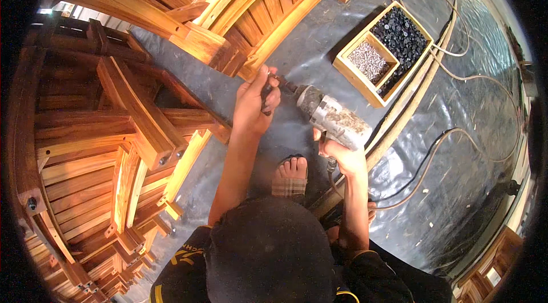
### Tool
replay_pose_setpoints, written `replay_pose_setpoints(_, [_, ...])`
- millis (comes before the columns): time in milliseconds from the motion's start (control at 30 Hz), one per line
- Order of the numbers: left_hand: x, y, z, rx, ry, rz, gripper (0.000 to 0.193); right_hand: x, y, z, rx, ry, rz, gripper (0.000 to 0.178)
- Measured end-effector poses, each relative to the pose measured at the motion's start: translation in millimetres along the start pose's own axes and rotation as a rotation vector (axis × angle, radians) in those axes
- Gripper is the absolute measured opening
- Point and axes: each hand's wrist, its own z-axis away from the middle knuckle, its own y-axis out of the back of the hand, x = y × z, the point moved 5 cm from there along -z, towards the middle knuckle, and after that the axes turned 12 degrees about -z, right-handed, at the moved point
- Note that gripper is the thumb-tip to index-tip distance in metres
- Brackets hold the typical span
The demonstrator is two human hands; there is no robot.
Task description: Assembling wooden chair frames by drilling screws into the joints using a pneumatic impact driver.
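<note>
My right hand (346, 158) grips an air impact driver (334, 115), a worn silver tool with a hose at the base of its handle. Its dark nose points up and to the left, toward the fingers of my left hand (257, 100). Those fingers are curled around something small and dark, mostly hidden, close to the tool's tip. Just beyond them is the lower end of a slatted wooden furniture piece (214, 46). Whether the tool's tip touches the wood, I cannot tell.
A wooden box (341, 69) at the right holds black plastic caps and small silver fasteners in separate compartments. Air hoses (456, 77) curl across the grey floor sheet (422, 149). Darker wooden furniture (142, 111) crowds the left. A sandalled foot (291, 173) is below my hands.
</note>
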Motion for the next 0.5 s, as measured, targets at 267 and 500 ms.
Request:
replay_pose_setpoints(267, [-11, -14, -4, -0.03, -0.104, -0.071, 0.022, -13, 8, 3, 0.046, -0.036, 0.002, 0.033])
replay_pose_setpoints(500, [-4, -22, -7, -0.141, -0.129, -0.174, 0.024, -14, 15, 8, 0.097, -0.062, -0.079, 0.031])
